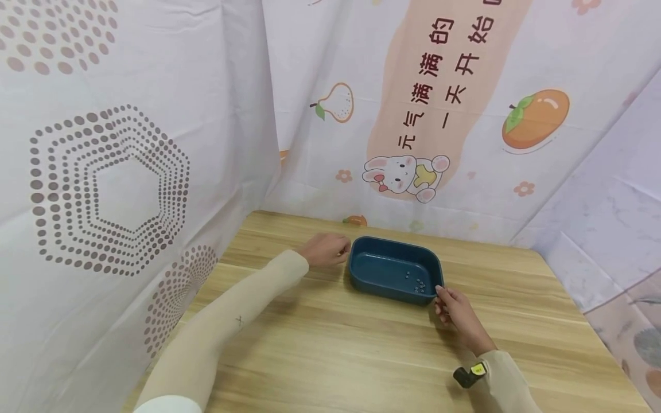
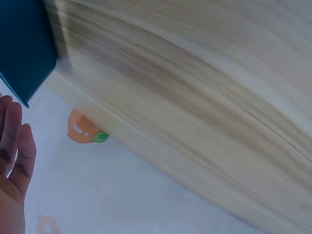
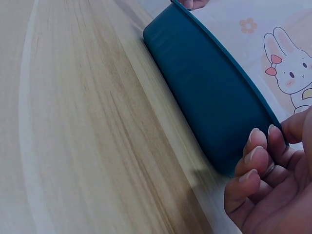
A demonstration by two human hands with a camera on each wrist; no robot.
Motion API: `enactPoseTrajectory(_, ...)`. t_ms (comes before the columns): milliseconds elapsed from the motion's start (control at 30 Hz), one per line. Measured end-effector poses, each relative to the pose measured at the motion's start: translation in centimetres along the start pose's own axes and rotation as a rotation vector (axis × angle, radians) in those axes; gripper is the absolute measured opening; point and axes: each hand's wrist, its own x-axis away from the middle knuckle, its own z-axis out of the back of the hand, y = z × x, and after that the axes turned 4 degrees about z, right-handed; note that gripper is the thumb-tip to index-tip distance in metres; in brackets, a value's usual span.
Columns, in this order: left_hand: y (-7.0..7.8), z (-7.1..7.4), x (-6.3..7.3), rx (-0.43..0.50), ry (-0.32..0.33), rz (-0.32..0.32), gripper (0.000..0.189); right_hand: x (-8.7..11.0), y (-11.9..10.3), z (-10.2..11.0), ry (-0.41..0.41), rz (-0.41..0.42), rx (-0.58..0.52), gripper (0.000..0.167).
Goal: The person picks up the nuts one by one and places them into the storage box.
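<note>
A dark blue, rounded rectangular plastic basin sits on the wooden table, with several tiny shiny beads gathered at its right end. My right hand pinches the rim at the near right corner; the right wrist view shows thumb and index finger at the rim, the other fingers curled beneath. At the opposite end, my left hand holds the left rim by its fingertips. In the left wrist view its fingers are at the rim's corner, and the thumb is hidden.
The wooden table reaches back to a printed cloth curtain close behind the basin. Another patterned curtain hangs along the left side. A small black device with a yellow label is at the right cuff.
</note>
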Motion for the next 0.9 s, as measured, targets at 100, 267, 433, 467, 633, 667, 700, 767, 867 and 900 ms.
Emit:
enactPoseTrajectory(100, 0.4, -0.1, -0.6, 0.0, 0.002, -0.025, 0.006, 0.0, 0.0, 0.0, 0.005, -0.009, -0.004, 0.047)
enactPoseTrajectory(267, 1.0, -0.2, -1.3, 0.019, -0.011, -0.05, 0.005, -0.1, 0.0, 0.1, 0.003, -0.022, -0.007, 0.046)
enactPoseTrajectory(433, 1.9, -0.2, -2.1, 0.02, -0.021, -0.074, 0.006, -0.2, -0.1, 0.1, 0.007, -0.037, -0.009, 0.047)
enactPoseTrajectory(467, 2.0, -0.2, -2.3, 0.019, -0.017, -0.083, 0.006, -0.2, -0.1, 0.1, 0.009, -0.038, -0.009, 0.047)
enactPoseTrajectory(633, 2.6, -0.9, -3.1, -0.005, -0.004, -0.121, 0.008, 0.0, -0.1, 0.0, 0.005, -0.029, 0.001, 0.047)
enactPoseTrajectory(667, 2.7, -1.0, -3.2, -0.008, -0.007, -0.125, 0.008, 0.0, -0.1, 0.0, 0.006, -0.027, 0.002, 0.046)
enactPoseTrajectory(700, 2.8, -1.1, -3.3, -0.01, -0.009, -0.13, 0.009, 0.0, -0.1, -0.1, 0.004, -0.025, 0.004, 0.046)
enactPoseTrajectory(767, 3.0, -1.2, -3.6, -0.011, -0.016, -0.135, 0.01, 0.1, -0.2, -0.1, 0.007, -0.025, 0.006, 0.047)
enactPoseTrajectory(867, 3.2, -1.4, -3.8, -0.012, -0.012, -0.147, 0.01, 0.1, -0.2, -0.1, 0.01, -0.028, 0.003, 0.048)
enactPoseTrajectory(900, 3.3, -1.4, -3.9, -0.016, -0.007, -0.154, 0.01, 0.1, -0.2, 0.0, 0.01, -0.029, 0.002, 0.048)
